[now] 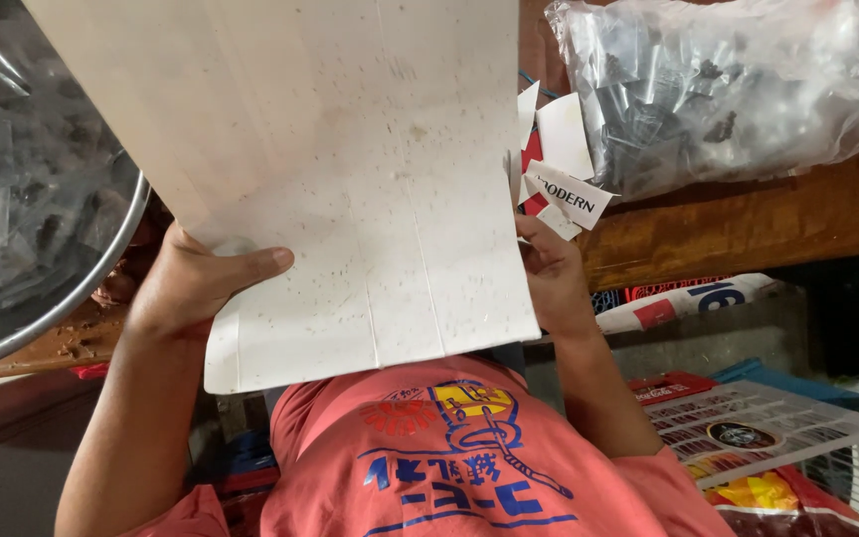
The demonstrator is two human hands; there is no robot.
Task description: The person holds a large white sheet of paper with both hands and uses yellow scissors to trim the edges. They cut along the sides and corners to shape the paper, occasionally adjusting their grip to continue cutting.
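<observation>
A large sheet of white card [350, 169], creased lengthwise and speckled with small brown spots, fills the middle of the view. It tilts from the far left down toward the person's chest, hiding much of the wooden table [748, 234] behind it. The person holds it by both side edges.

At the far left sits a wide metal basin [72, 288], its rim curving down beside the card; its inside is covered with crinkled clear plastic over small dark pieces. At the far right, on the table, lies a bulging clear plastic bag [728, 85] packed with small dark parts.

Near the bottom, the person's coral red shirt [469, 467] with a blue and yellow print shows below the card's near edge. To the near right, below the table edge, lies a white slatted plastic crate [777, 423] over colourful packets.

The left hand [186, 283] grips the card's left edge, thumb lying across the front face and fingers hidden behind. The right hand [549, 273] is closed on the card's right edge, fingers curled; how much of them lies behind the card cannot be told. The hands are well apart, one on each side of the sheet.

Just above the right hand, between the card and the bag, a small cluster of white paper scraps [564, 164] with torn edges sticks out, some printed, one with a red patch.
</observation>
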